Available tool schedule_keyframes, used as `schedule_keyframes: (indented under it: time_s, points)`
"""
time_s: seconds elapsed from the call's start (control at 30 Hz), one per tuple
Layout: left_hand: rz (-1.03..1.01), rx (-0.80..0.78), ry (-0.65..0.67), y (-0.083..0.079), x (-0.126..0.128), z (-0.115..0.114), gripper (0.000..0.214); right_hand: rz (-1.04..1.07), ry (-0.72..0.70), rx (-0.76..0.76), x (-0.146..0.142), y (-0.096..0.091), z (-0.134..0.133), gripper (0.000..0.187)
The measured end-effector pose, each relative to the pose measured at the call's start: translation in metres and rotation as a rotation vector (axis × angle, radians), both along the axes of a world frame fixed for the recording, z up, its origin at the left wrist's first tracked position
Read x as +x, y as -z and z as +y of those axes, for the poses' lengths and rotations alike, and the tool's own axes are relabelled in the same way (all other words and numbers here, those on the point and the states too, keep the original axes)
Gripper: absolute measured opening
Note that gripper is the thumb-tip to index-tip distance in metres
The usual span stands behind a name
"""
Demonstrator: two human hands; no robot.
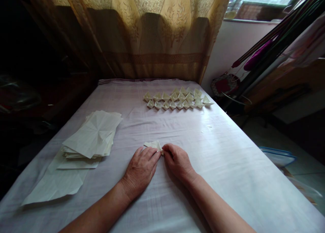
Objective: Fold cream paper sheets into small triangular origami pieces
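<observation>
Folding work, both hands meeting at a small folded paper [155, 144] on the cloth-covered table [228, 172], near the middle between its left and right edges, toward the near side. Left hand [141, 170]: back up, fingers together and slightly bent, tips over the paper's near side; thumb hidden, can't tell if it's pinching or only pressing. Right hand [177, 161]: fingers curled in, thumb and index closed on the paper's right end. Fingertips of both hands nearly touching. Paper stack [93, 133] sits by the table's left edge, top sheet creased in a star pattern, pile uneven. Longer sheet [57, 185] sticks out from under it toward the near left corner. Folded pointed pieces [179, 105] stand in rough rows near the far right corner. Couple of tiny scraps [209, 126] lie nearer than those, toward the right edge. Patterned curtain [162, 33] hangs behind the far edge.
</observation>
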State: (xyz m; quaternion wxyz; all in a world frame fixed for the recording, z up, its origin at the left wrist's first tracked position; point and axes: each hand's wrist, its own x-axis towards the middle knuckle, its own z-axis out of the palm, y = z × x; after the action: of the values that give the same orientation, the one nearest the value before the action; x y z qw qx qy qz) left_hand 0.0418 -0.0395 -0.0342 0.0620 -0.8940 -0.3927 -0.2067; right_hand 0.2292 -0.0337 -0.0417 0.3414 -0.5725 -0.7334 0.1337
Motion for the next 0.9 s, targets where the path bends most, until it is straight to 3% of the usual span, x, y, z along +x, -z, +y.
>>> schedule_keyframes:
  time_s: [0.53, 0.9]
  points:
    - [-0.005, -0.053, -0.016, -0.005, 0.003, 0.002, 0.032, 0.048, 0.058, 0.114, -0.004, -0.004, -0.009, 0.007]
    - [-0.009, -0.11, -0.004, -0.01, 0.002, 0.002, 0.035, -0.024, -0.09, 0.128, -0.003, -0.015, -0.023, 0.019]
